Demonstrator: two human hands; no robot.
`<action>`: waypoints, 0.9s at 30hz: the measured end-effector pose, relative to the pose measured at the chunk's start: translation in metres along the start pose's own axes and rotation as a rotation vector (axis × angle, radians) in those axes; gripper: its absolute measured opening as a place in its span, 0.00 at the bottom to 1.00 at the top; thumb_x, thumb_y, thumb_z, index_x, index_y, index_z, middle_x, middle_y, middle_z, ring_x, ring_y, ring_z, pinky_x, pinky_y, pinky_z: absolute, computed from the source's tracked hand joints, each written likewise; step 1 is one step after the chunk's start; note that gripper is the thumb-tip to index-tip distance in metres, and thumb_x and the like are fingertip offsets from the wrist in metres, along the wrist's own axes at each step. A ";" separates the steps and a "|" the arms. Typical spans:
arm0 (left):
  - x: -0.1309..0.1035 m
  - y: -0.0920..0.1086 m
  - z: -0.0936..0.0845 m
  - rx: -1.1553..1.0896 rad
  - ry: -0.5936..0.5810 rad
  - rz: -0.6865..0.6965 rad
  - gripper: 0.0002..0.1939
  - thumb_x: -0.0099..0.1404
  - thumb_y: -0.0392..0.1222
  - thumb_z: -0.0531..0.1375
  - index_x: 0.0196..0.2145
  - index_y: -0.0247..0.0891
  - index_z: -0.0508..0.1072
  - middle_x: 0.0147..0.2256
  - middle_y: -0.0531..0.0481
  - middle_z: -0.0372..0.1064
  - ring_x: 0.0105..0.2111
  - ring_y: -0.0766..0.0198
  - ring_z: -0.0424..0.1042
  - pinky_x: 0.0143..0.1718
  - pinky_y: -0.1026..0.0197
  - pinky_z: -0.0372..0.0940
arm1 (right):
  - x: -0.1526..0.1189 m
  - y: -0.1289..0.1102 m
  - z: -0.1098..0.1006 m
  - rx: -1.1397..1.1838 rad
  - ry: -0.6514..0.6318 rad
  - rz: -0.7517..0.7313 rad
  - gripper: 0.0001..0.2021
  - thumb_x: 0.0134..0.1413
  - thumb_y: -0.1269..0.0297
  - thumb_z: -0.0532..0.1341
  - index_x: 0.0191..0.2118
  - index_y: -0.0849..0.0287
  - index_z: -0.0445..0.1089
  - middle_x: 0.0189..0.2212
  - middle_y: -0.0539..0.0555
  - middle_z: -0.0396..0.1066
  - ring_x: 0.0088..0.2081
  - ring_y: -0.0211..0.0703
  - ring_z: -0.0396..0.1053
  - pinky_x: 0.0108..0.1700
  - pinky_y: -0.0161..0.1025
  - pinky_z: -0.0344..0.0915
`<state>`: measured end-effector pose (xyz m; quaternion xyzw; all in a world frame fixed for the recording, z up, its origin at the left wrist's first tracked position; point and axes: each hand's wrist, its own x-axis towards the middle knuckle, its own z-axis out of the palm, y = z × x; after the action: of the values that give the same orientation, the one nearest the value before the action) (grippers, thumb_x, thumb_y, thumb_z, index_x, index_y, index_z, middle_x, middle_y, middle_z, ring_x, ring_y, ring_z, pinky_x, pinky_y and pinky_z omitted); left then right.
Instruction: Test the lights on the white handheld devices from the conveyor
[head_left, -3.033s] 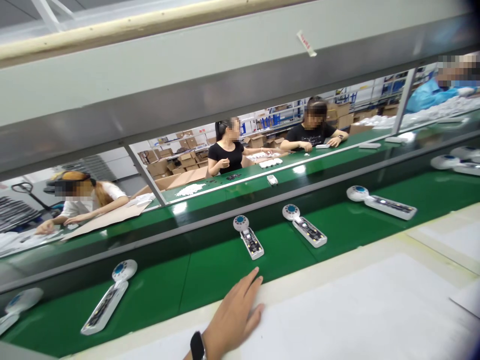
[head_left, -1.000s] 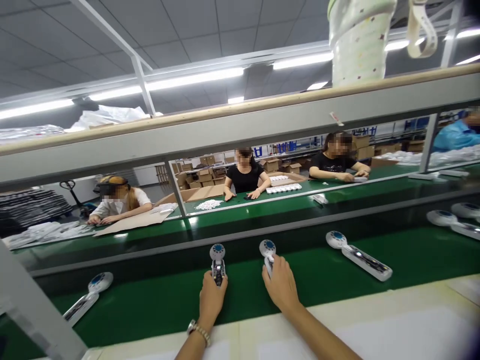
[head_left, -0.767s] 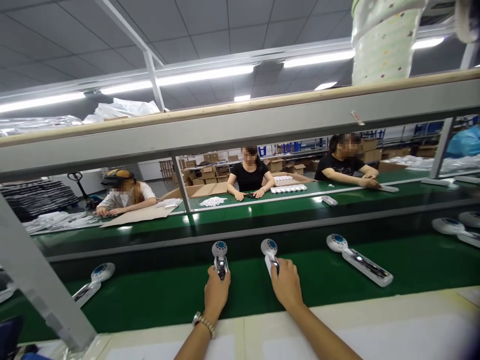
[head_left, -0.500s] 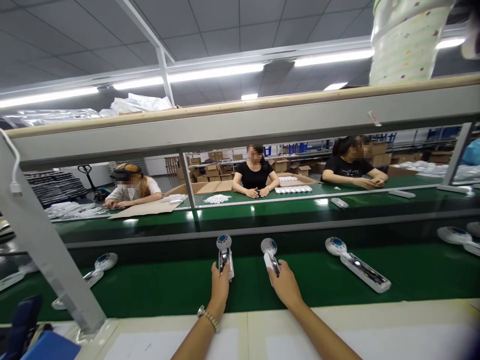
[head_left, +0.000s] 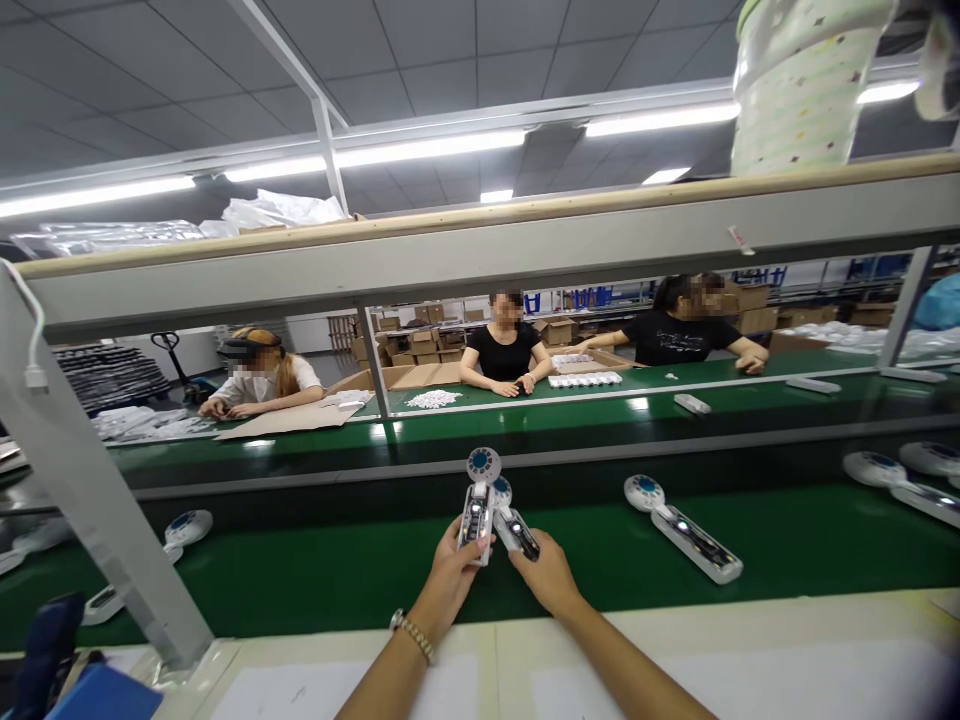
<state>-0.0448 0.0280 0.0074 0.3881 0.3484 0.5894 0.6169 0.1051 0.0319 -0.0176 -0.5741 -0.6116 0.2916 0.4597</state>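
My left hand grips a white handheld device with a round head, a blue ringed disc and an open handle that bares a circuit board. Its thumb lies across the handle's lower end. A second device of the same kind, a white round-headed unit, is closed in my right hand. Both are held head up above the green conveyor belt. The left one overlaps the head of the right one, hiding part of it; whether they touch I cannot tell.
Another such device lies on the belt to the right, with more beyond it and at the left. A grey post rises at the left. A shelf beam crosses overhead. Several co-workers sit across the line.
My left hand has moved right with its device, and my right hand slightly left, bringing the two devices together. Devices on the belt have shifted left. The co-worker at right has stretched out an arm.
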 end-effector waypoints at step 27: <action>-0.038 -0.013 0.044 0.055 -0.078 -0.310 0.13 0.53 0.33 0.54 0.38 0.36 0.60 0.40 0.42 0.67 0.30 0.56 0.72 0.30 0.53 0.68 | -0.059 -0.007 -0.065 0.946 -0.278 0.453 0.29 0.45 0.59 0.57 0.54 0.57 0.49 0.23 0.50 0.70 0.24 0.46 0.70 0.23 0.40 0.66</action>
<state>-0.0018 -0.0130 0.0152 0.3691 0.3961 0.4616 0.7027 0.1561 -0.0373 0.0017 -0.3781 -0.3295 0.7001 0.5083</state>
